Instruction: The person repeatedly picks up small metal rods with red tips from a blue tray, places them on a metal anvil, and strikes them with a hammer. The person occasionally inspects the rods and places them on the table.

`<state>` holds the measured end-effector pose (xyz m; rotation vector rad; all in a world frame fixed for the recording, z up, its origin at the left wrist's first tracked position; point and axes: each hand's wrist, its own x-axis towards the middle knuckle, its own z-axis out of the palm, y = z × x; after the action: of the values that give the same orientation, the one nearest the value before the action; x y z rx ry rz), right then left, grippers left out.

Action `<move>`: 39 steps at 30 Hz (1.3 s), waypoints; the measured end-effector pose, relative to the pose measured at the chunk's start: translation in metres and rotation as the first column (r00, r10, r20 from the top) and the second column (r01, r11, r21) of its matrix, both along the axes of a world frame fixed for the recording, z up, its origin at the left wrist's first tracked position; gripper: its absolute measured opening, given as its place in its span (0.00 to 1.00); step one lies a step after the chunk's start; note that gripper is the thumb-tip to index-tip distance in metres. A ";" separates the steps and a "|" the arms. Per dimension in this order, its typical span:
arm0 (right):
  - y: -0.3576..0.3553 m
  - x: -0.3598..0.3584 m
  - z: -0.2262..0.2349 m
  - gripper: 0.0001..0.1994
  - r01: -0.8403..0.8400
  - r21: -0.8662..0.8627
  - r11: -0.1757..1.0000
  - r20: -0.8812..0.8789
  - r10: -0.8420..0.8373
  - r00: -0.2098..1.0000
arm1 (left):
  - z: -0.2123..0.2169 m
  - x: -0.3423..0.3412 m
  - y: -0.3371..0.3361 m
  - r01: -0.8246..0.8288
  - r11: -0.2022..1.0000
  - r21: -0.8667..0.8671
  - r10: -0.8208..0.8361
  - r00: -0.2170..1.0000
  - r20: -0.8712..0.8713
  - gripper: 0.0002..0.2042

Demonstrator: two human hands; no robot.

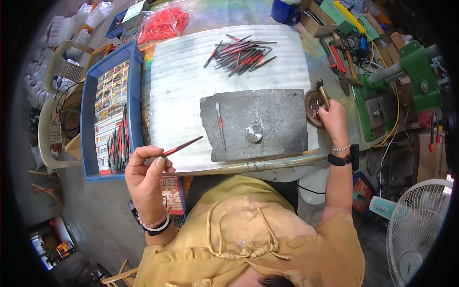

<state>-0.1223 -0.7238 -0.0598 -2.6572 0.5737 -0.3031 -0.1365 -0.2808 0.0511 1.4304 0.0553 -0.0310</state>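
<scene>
In my left hand (149,179), a slim pointed stick (183,146), black with a red middle, is pinched between thumb and fingers, its tip toward the slab. My right hand (334,119) is closed around the lower end of a brass-coloured rod with a dark knobbed head (324,93), over the rim of a round brown bowl (313,122). Small bright bits lie in the bowl. On the grey stone slab (282,115) between my hands rest a similar red-and-black piece with a silvery end (220,123) and a round shiny metal block (254,133).
A pile of red-and-black sticks (244,55) lies on the white foam sheet (177,81). More stand in the blue tray (88,138) at left. Red plastic pieces (165,21) lie behind. Pliers (340,69), a green press (416,71) and a fan (416,229) are at right.
</scene>
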 end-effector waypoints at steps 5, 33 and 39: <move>-0.002 -0.006 0.003 0.10 -0.004 0.150 0.989 0.067 -0.006 0.998 | 0.006 0.004 -0.004 0.107 0.993 0.048 -0.109 0.993 0.035 0.07; 0.173 -0.064 0.085 0.07 -0.181 0.978 0.105 0.156 0.209 0.965 | -0.060 0.021 -0.042 0.248 0.956 0.160 -0.245 0.969 -0.034 0.07; 0.197 -0.062 0.091 0.07 -0.290 0.952 0.096 0.250 0.301 0.920 | -0.048 0.015 -0.042 0.298 0.650 -0.699 -0.591 0.777 -0.218 0.09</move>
<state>-0.1842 -0.5267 0.0313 -1.3314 0.0703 0.2071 -0.1216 -0.3231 0.0034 0.6870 0.0370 -0.7411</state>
